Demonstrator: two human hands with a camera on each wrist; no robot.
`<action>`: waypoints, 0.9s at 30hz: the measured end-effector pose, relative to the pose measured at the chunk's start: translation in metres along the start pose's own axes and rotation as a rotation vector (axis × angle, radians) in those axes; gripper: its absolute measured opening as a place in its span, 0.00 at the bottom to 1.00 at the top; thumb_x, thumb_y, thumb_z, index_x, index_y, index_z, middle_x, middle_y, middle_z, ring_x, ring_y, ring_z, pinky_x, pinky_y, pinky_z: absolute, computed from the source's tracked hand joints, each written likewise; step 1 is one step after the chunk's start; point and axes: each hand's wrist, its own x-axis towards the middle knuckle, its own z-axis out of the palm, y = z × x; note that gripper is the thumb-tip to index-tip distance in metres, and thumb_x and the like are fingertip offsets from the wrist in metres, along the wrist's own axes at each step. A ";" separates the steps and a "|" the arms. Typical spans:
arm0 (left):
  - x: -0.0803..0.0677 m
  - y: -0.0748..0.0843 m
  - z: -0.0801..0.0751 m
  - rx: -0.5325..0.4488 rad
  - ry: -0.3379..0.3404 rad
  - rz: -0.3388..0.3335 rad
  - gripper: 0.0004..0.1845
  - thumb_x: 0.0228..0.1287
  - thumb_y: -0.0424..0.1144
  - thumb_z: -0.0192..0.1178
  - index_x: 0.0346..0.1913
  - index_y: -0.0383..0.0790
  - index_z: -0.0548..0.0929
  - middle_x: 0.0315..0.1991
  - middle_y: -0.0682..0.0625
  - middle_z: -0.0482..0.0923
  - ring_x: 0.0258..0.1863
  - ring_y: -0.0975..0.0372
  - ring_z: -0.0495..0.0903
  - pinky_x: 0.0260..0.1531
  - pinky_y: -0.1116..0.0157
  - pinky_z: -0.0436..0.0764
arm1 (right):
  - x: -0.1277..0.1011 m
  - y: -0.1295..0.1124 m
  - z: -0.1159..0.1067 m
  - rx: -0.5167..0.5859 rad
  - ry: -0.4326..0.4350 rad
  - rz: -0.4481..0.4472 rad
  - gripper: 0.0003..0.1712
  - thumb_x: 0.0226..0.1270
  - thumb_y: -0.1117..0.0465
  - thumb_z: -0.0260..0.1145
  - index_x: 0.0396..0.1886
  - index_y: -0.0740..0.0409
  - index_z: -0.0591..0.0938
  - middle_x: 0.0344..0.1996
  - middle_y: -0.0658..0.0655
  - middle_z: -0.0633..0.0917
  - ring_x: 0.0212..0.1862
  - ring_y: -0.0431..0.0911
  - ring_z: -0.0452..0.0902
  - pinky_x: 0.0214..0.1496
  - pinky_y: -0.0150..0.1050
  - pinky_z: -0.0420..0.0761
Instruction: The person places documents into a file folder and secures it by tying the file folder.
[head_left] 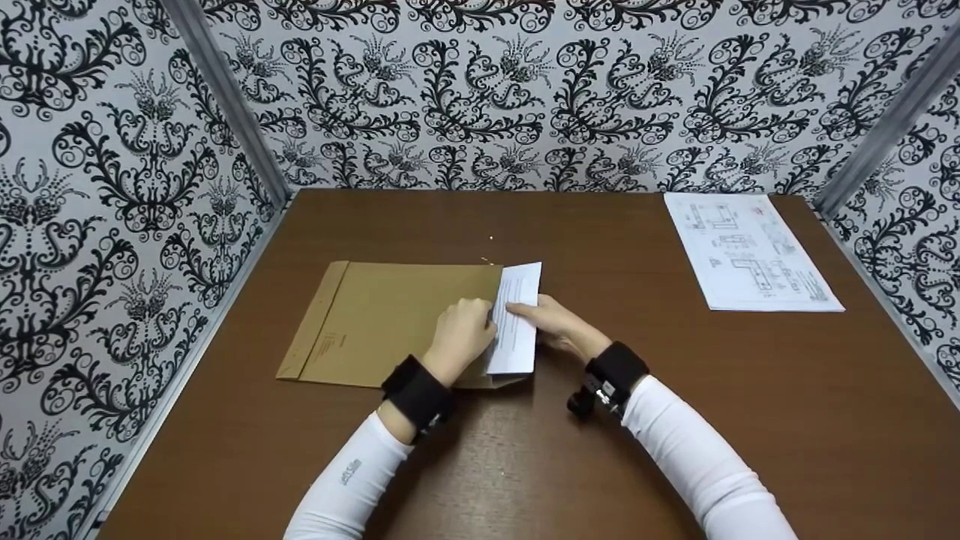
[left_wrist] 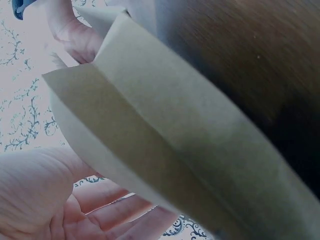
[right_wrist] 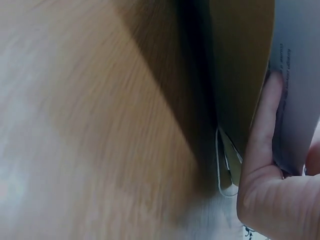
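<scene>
Brown envelope (head_left: 390,319) mouth held by left hand (head_left: 461,335) — right hand (head_left: 559,324) pinches half-hidden paper (head_left: 517,319).

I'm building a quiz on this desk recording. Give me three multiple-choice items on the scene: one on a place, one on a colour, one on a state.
1. Where does the printed sheet with drawings lie on the table?
A. far right
B. near left
C. under the envelope

2. What colour is the envelope?
A. white
B. brown
C. blue

3. How far is the white paper in the envelope?
A. fully inside
B. not touching it
C. partly in, its end sticking out

Key: 1 A, it lies by the right wall; 2 B, brown in the head view; 3 C, the right hand holds the end at the mouth, which the left hand holds.
</scene>
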 end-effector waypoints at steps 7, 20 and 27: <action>0.002 -0.001 0.001 -0.022 -0.029 -0.027 0.05 0.61 0.33 0.66 0.30 0.34 0.85 0.35 0.37 0.89 0.34 0.43 0.89 0.31 0.47 0.86 | -0.007 0.002 -0.008 0.072 -0.003 0.032 0.29 0.77 0.67 0.52 0.73 0.73 0.63 0.40 0.51 0.86 0.41 0.40 0.87 0.44 0.34 0.87; 0.002 -0.002 0.001 -0.029 -0.022 -0.016 0.06 0.60 0.31 0.64 0.26 0.34 0.82 0.33 0.36 0.89 0.31 0.43 0.88 0.30 0.47 0.85 | -0.017 0.004 -0.019 0.093 -0.065 0.009 0.32 0.75 0.73 0.51 0.77 0.72 0.57 0.44 0.53 0.85 0.44 0.41 0.87 0.50 0.37 0.88; 0.002 -0.002 0.001 -0.041 -0.033 -0.009 0.06 0.61 0.31 0.65 0.27 0.34 0.83 0.32 0.38 0.88 0.30 0.45 0.88 0.29 0.49 0.85 | -0.012 0.002 -0.010 0.042 -0.050 0.006 0.30 0.75 0.72 0.52 0.75 0.71 0.61 0.43 0.51 0.85 0.42 0.40 0.87 0.48 0.35 0.88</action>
